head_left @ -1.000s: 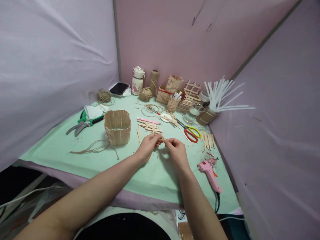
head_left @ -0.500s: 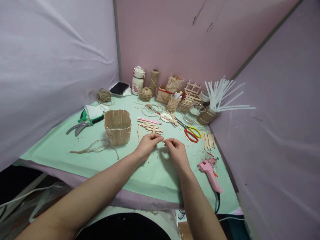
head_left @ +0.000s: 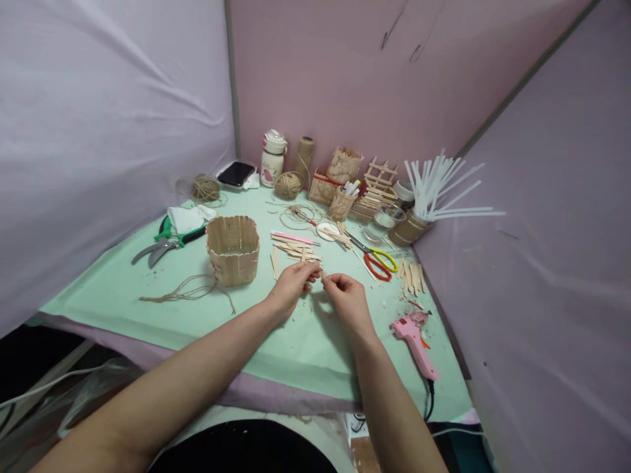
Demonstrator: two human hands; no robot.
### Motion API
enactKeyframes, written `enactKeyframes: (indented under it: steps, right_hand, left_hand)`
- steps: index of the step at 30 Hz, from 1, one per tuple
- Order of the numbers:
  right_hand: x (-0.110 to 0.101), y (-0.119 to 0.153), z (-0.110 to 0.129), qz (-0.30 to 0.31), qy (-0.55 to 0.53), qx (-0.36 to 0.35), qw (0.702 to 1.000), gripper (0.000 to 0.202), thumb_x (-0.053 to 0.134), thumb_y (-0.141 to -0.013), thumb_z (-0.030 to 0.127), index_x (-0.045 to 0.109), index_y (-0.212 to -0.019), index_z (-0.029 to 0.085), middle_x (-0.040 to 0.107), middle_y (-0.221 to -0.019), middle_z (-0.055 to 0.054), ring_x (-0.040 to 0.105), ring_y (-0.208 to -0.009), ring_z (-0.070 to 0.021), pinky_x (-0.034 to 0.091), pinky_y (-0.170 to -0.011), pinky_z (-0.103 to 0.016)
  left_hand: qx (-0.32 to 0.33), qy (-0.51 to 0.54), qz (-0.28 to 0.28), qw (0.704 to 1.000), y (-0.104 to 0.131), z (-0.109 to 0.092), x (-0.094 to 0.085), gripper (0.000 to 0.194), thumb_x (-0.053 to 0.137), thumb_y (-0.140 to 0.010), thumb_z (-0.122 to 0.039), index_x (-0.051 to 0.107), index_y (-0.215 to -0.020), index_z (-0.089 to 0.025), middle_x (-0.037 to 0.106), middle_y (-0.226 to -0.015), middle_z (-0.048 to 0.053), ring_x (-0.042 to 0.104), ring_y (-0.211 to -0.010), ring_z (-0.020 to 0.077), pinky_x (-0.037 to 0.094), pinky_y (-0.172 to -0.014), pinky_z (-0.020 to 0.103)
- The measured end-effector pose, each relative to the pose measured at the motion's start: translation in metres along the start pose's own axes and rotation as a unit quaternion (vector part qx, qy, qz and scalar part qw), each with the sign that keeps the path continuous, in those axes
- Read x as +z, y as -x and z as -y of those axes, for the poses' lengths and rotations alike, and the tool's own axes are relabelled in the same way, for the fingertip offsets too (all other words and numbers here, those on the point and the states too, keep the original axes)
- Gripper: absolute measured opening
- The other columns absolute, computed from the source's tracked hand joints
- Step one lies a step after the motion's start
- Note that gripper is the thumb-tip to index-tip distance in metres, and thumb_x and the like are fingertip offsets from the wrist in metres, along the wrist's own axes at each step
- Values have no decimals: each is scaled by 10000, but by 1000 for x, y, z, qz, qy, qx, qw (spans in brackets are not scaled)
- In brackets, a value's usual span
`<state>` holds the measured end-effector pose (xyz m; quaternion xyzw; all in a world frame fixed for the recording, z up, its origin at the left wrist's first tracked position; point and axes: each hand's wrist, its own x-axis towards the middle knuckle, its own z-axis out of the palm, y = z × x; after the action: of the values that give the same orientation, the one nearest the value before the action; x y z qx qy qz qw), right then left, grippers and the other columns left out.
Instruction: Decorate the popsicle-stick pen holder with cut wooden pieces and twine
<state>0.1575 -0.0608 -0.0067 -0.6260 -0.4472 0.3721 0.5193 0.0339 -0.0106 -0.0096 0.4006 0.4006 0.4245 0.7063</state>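
Over the middle of the table, my left hand (head_left: 294, 284) and my right hand (head_left: 348, 295) face each other with their fingertips almost touching. Both are closed in a pinch. A tiny pale sliver (head_left: 322, 273), wood-coloured, shows between them; its exact shape is too small to read. Just beyond my left hand lies a pile of split craft sticks (head_left: 296, 249) with a pink pen-like tool (head_left: 296, 238). A square basket made of craft sticks (head_left: 233, 253) stands upright to the left, a bundle of twine (head_left: 185, 292) in front of it.
Green-handled pruning shears (head_left: 165, 246) lie at the left. Red-and-yellow scissors (head_left: 378, 263), more craft sticks (head_left: 411, 277) and a pink glue gun (head_left: 414, 338) are on the right. A water bowl (head_left: 382, 223), glue sticks (head_left: 438, 190), twine balls (head_left: 288, 185) and a bottle (head_left: 273, 161) stand behind.
My left fingers have shifted slightly and curled differently near the sliver. My right hand has barely moved. Everything on the table stays in place.
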Motion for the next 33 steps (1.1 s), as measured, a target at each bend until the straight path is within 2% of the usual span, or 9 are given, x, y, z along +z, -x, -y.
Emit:
enactKeyframes:
  steps: [4, 7, 11, 15, 19, 26, 33]
  right_hand:
    - [-1, 0, -1, 0, 1, -6, 1000, 270, 690, -706, 442, 656, -647, 180, 601, -634, -2, 492, -593, -128, 391, -587, -265]
    - [-1, 0, -2, -1, 2, -9, 1000, 255, 691, -697, 431, 662, -648, 182, 612, -639, -4, 500, -607, -135, 401, -600, -271]
    - [0, 0, -3, 7, 2, -5, 1000, 250, 694, -684, 421, 666, -646, 175, 597, -617, -2, 480, -596, -133, 393, -572, -264]
    - [0, 0, -4, 14, 0, 5, 1000, 263, 689, -687, 433, 656, -643, 175, 566, -588, 15, 445, -558, -119, 364, -519, -250]
    - [0, 1, -4, 13, -4, 8, 1000, 266, 689, -696, 434, 652, -653, 173, 563, -592, 18, 449, -558, -119, 362, -520, -250]
    - [2, 0, -3, -1, -13, -4, 1000, 204, 687, -717, 382, 680, -757, 182, 642, -703, -3, 533, -645, -141, 422, -629, -275]
    - [3, -3, -9, 12, -39, 5, 999, 245, 696, -713, 344, 652, -900, 191, 666, -760, -1, 573, -670, -137, 439, -660, -279]
  left_hand:
    - [5, -20, 11, 1000, 0, 0, -1, 309, 720, -671, -461, 676, -735, -163, 623, -769, 40, 514, -715, 132, 359, -605, 239]
    - [29, -31, 26, 999, 1, 1, -1, 275, 770, -620, -375, 676, -780, -173, 633, -777, 20, 526, -711, 129, 376, -641, 248]
    - [48, 2, 23, 999, 1, 2, -1, 331, 785, -581, -275, 637, -860, -174, 619, -717, -16, 560, -711, 125, 404, -711, 263]
    - [42, 8, 19, 999, 2, 0, -1, 404, 765, -599, -233, 557, -943, -192, 637, -697, -35, 578, -679, 118, 402, -702, 261]
    - [45, 5, 15, 999, 4, -1, -1, 451, 756, -622, -219, 497, -991, -207, 654, -697, -43, 580, -666, 114, 396, -689, 256]
    - [43, 39, -4, 998, 2, -1, -1, 529, 776, -613, -231, 496, -1061, -217, 647, -712, -50, 573, -670, 104, 387, -683, 248]
    - [39, 56, -36, 997, 1, -2, 0, 500, 782, -598, -235, 517, -1022, -213, 636, -738, -45, 580, -687, 97, 391, -655, 231]
